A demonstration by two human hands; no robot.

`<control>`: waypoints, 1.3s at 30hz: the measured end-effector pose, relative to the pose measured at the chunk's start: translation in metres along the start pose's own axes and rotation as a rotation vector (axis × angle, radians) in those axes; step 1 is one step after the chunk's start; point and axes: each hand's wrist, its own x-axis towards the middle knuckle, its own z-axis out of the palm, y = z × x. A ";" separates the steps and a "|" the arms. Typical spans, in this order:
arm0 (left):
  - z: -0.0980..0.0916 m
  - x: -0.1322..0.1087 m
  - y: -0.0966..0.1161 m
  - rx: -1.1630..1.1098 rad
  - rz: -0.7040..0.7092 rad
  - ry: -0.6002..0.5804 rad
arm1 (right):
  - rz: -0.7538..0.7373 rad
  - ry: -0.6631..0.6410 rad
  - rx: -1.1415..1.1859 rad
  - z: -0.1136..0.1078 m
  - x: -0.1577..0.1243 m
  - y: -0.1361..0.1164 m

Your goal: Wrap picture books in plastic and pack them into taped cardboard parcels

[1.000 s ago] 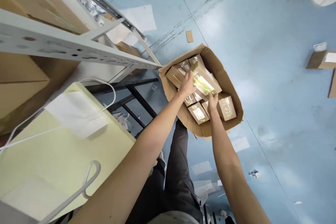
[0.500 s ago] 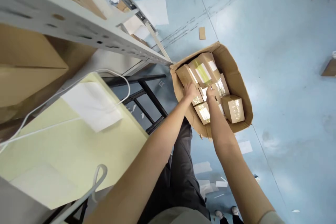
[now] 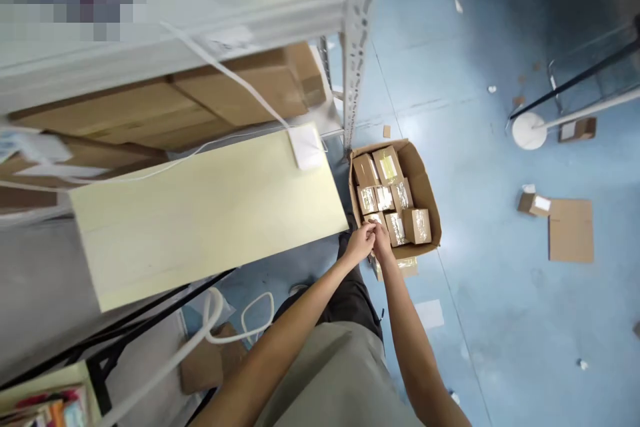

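Note:
A large open cardboard carton [image 3: 425,177] stands on the floor ahead of me, packed with several small brown boxes [image 3: 387,165] that carry white labels and clear tape. My left hand [image 3: 362,243] and my right hand [image 3: 381,240] meet over the carton's near edge, in front of a taped small box [image 3: 395,228]. Both hands have curled fingers, with the fingertips close together. Whatever lies between them, if anything, is too small to see. More taped boxes [image 3: 407,265] show just outside the carton's near side, partly behind my right forearm.
To the left is a pale yellow tabletop [image 3: 210,220] with a white adapter [image 3: 306,147] and cables. A perforated metal shelf post [image 3: 356,47] rises beside the carton. Flat cardboard [image 3: 571,230], a small labelled box [image 3: 534,204] and a round white base [image 3: 529,131] are on the floor at right.
Both hands have left the boxes inside the carton and come back toward me, joining near its edge. My view has shifted, showing more of the table and the floor at right.

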 end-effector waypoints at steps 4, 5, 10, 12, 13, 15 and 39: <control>-0.064 -0.105 -0.013 -0.273 0.185 0.113 | -0.051 -0.057 0.076 0.039 -0.088 -0.029; -0.082 -0.133 -0.020 -0.313 0.217 0.169 | -0.070 -0.083 0.078 0.052 -0.109 -0.033; -0.165 -0.281 -0.087 -0.500 0.269 0.484 | -0.165 -0.272 -0.038 0.130 -0.207 -0.022; -0.190 -0.334 -0.120 -0.568 0.280 0.588 | -0.196 -0.369 -0.089 0.165 -0.242 -0.007; -0.201 -0.357 -0.135 -0.604 0.284 0.642 | -0.208 -0.415 -0.115 0.183 -0.259 0.001; -0.220 -0.396 -0.160 -0.687 0.278 0.762 | -0.225 -0.510 -0.174 0.220 -0.290 0.018; -0.366 -0.610 -0.377 -1.191 -0.283 2.177 | -0.057 -1.609 -0.979 0.648 -0.478 0.188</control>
